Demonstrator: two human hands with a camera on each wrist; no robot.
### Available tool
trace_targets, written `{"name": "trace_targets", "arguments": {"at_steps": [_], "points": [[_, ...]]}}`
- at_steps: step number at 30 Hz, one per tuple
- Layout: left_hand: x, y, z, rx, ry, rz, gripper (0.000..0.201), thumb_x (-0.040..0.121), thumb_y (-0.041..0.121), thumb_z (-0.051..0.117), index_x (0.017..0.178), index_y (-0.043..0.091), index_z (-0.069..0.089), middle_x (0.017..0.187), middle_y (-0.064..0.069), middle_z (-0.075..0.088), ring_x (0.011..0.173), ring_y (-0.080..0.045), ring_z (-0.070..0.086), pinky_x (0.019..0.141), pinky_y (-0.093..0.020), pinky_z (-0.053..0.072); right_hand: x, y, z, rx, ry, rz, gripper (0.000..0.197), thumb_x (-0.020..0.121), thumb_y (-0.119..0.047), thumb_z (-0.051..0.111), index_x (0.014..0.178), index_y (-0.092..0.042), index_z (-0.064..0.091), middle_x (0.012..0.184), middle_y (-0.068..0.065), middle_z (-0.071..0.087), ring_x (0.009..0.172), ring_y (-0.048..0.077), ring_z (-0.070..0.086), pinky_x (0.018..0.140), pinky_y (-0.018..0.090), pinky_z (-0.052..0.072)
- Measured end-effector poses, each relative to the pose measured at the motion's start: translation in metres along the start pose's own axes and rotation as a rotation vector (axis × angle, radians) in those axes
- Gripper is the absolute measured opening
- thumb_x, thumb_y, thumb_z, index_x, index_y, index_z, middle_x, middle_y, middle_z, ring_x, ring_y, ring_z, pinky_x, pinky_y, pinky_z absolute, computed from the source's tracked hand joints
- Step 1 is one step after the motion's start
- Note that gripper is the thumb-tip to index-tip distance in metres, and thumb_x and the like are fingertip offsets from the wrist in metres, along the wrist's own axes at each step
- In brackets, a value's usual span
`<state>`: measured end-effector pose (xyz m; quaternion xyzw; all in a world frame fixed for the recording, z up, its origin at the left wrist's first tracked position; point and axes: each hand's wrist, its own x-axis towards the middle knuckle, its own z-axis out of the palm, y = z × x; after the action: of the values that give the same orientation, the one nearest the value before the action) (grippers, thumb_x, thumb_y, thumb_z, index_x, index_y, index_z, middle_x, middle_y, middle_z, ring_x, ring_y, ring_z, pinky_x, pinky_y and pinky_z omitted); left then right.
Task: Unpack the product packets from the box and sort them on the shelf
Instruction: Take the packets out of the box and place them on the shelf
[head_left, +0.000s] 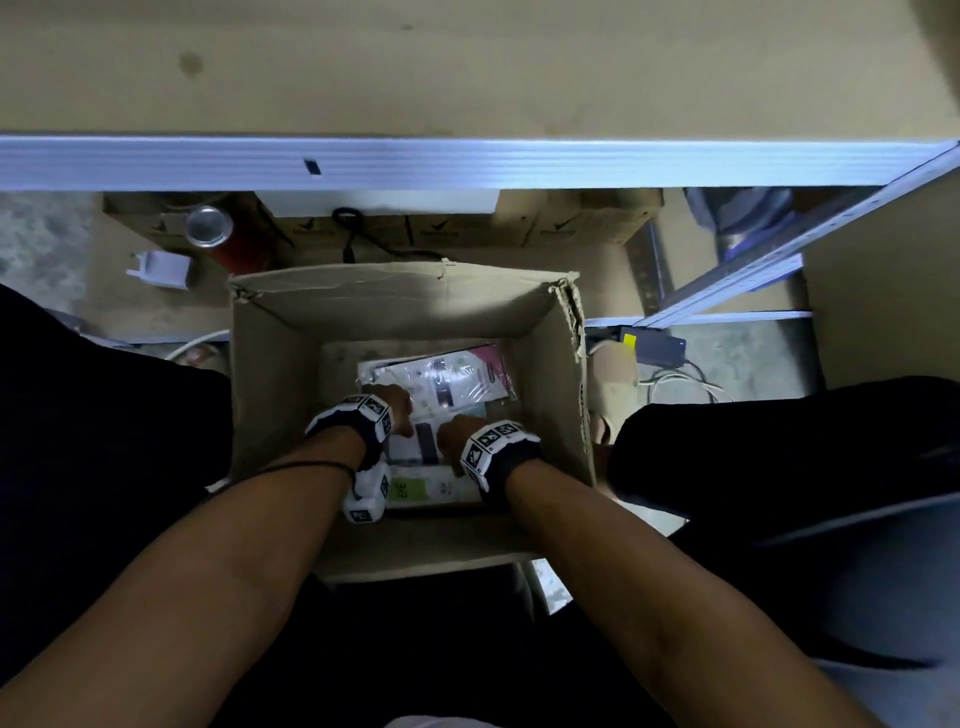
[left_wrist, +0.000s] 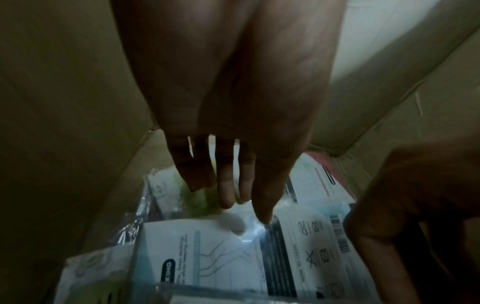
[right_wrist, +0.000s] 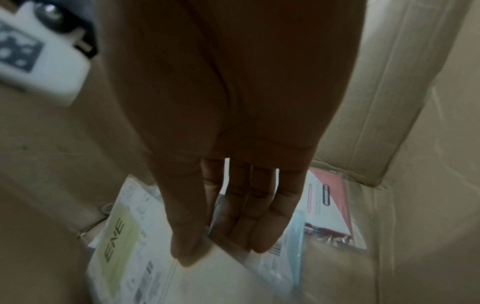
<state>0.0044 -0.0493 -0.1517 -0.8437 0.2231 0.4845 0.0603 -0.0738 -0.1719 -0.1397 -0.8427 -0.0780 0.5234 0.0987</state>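
Observation:
An open cardboard box (head_left: 291, 374) stands on the floor between my legs, with several product packets (head_left: 441, 379) lying flat at its bottom. Both hands reach down into it. My left hand (head_left: 392, 408) has straight fingers, and one fingertip (left_wrist: 265, 220) touches a white and black packet (left_wrist: 207, 257) wrapped in clear plastic. Just to its right, my right hand (head_left: 457, 431) also has straight fingers. Its thumb (right_wrist: 185, 255) rests on a white packet (right_wrist: 207, 283) and its fingertips (right_wrist: 259, 244) touch a light blue packet (right_wrist: 291, 246). A packet with a green label (right_wrist: 116, 240) lies to the left and a red one (right_wrist: 330, 205) behind.
A shelf board (head_left: 467, 67) with a white metal front rail (head_left: 467, 161) runs across above the box. Under it sit cardboard cartons (head_left: 582, 223), a red can (head_left: 218, 234), a white plastic part (head_left: 161, 270) and a black cable (head_left: 353, 234). Cables and a black adapter (head_left: 660, 345) lie to the box's right.

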Motion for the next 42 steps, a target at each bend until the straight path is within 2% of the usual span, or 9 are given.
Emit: {"name": "trace_targets", "arguments": {"at_steps": [8,12,18,23,26,29,33,38,42], "points": [[0.012,0.013,0.012,0.12,-0.008,0.06,0.039,0.083,0.026,0.076,0.121,0.017,0.07,0.13,-0.005,0.067,0.121,-0.023,0.061,0.106,-0.035,0.046,-0.002,0.005,-0.002,0.051,-0.024,0.0,0.05,0.076,-0.005,0.078,0.124,-0.004,0.062,0.127,0.02,0.061,0.115,0.038,0.061,0.092,0.056,0.053],[0.014,0.019,0.024,0.107,-0.085,0.084,0.039,0.083,0.016,0.077,0.12,0.006,0.068,0.125,-0.012,0.068,0.115,-0.028,0.065,0.098,-0.036,0.052,-0.006,0.012,0.005,0.062,0.021,-0.033,0.075,0.06,0.003,0.084,0.129,-0.004,0.057,0.133,0.022,0.056,0.117,0.039,0.06,0.091,0.052,0.054],[0.018,0.022,0.023,0.114,-0.059,0.109,0.033,0.086,0.012,0.072,0.119,0.008,0.07,0.127,-0.012,0.067,0.116,-0.028,0.064,0.097,-0.035,0.051,-0.005,0.014,0.009,0.114,0.037,-0.001,0.08,0.075,-0.001,0.075,0.145,-0.002,0.037,0.146,0.021,0.045,0.128,0.038,0.051,0.098,0.052,0.049],[0.024,0.012,-0.001,0.188,0.168,0.129,0.026,0.09,0.008,0.06,0.11,0.018,0.072,0.127,-0.007,0.064,0.128,-0.03,0.05,0.103,-0.036,0.043,-0.002,0.011,0.005,0.087,-0.09,0.066,0.084,0.087,-0.014,0.069,0.155,-0.018,0.021,0.162,0.012,0.023,0.141,0.038,0.035,0.101,0.064,0.042],[0.025,0.011,-0.009,0.301,0.188,0.121,0.026,0.093,0.011,0.058,0.113,0.024,0.069,0.135,-0.005,0.057,0.14,-0.031,0.035,0.11,-0.038,0.034,0.0,0.012,0.007,-0.01,-0.08,-0.006,0.078,0.084,-0.013,0.074,0.15,-0.009,0.032,0.157,0.018,0.031,0.138,0.042,0.039,0.102,0.058,0.046],[0.024,0.012,-0.01,0.338,0.191,0.153,0.03,0.093,0.011,0.056,0.122,0.015,0.065,0.141,-0.008,0.047,0.14,-0.031,0.032,0.111,-0.04,0.034,0.001,0.011,0.009,0.021,-0.081,0.013,0.076,0.087,-0.013,0.071,0.152,-0.012,0.031,0.161,0.014,0.024,0.145,0.038,0.029,0.109,0.055,0.039],[0.02,0.016,-0.009,0.443,0.173,0.195,0.03,0.094,0.01,0.055,0.121,0.014,0.067,0.135,-0.007,0.052,0.131,-0.028,0.045,0.106,-0.037,0.039,0.002,0.007,0.004,0.11,0.07,0.046,0.034,0.1,-0.013,0.049,0.131,-0.001,0.056,0.136,0.022,0.056,0.127,0.038,0.053,0.103,0.047,0.044],[0.021,0.013,-0.005,0.485,0.102,0.146,0.03,0.095,0.011,0.054,0.123,0.016,0.066,0.135,-0.007,0.06,0.129,-0.027,0.053,0.109,-0.041,0.04,-0.001,0.007,0.005,0.004,-0.054,-0.011,0.057,0.088,-0.013,0.07,0.139,0.0,0.049,0.146,0.021,0.045,0.132,0.041,0.046,0.103,0.051,0.046],[0.02,0.002,-0.001,0.475,0.018,0.107,0.037,0.092,0.014,0.059,0.129,0.014,0.061,0.144,-0.009,0.053,0.133,-0.027,0.05,0.111,-0.043,0.035,-0.002,0.009,0.006,0.001,0.014,-0.046,0.054,0.087,-0.009,0.069,0.137,0.0,0.051,0.146,0.021,0.046,0.132,0.038,0.047,0.105,0.05,0.045]]}}
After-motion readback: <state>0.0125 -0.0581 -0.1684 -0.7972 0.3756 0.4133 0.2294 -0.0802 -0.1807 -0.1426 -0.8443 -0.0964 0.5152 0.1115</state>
